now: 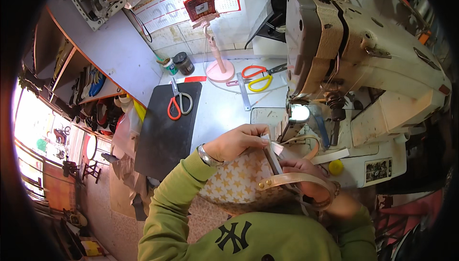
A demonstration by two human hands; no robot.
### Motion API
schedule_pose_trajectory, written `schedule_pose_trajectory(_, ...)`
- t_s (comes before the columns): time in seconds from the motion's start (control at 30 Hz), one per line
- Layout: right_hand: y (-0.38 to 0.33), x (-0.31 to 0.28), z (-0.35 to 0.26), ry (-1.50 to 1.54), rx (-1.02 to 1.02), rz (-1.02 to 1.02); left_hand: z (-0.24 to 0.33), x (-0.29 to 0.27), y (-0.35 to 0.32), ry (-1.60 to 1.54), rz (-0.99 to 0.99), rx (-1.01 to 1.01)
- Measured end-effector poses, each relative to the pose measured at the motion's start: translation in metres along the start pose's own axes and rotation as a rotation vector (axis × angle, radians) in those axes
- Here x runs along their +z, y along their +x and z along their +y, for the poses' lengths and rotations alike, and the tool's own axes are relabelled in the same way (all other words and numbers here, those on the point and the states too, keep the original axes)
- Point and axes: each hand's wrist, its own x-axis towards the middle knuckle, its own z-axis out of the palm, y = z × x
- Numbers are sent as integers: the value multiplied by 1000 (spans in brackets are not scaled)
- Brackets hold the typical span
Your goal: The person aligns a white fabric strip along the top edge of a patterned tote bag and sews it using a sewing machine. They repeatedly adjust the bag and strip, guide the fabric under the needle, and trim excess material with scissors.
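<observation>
A pale bag with gold stars (236, 177) lies in front of me at the table's near edge. Its light tan strap (297, 178), fixed with brass-coloured studs, loops over my right wrist. With thumb and fingers pressed together, my left hand (239, 141) grips the bag's upper rim. Partly behind the strap, my right hand (306, 170) has its fingers curled at the same rim, lower down; what they hold is partly hidden. Just beyond both hands stands a sewing machine (330, 46), its small lamp (300, 113) lit over the work bed.
Left of the hands, a black mat (165, 134) carries scissors with red and grey handles (179, 107). Farther back are a pink stand (221, 71), red-and-yellow-handled scissors (258, 78), a ruler (243, 92) and two jars (182, 63). A yellow round object (335, 167) sits right of my right hand.
</observation>
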Motion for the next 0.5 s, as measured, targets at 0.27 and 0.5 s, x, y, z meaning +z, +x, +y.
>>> schedule_pose_trajectory(0.27, -15, 0, 6, -589, -335, -246, -8, -7, 3, -70, -47, 76)
schedule_pose_trajectory(0.5, -1, -7, 28, -718, -446, -118, -12, -11, 2, -171, -31, 58)
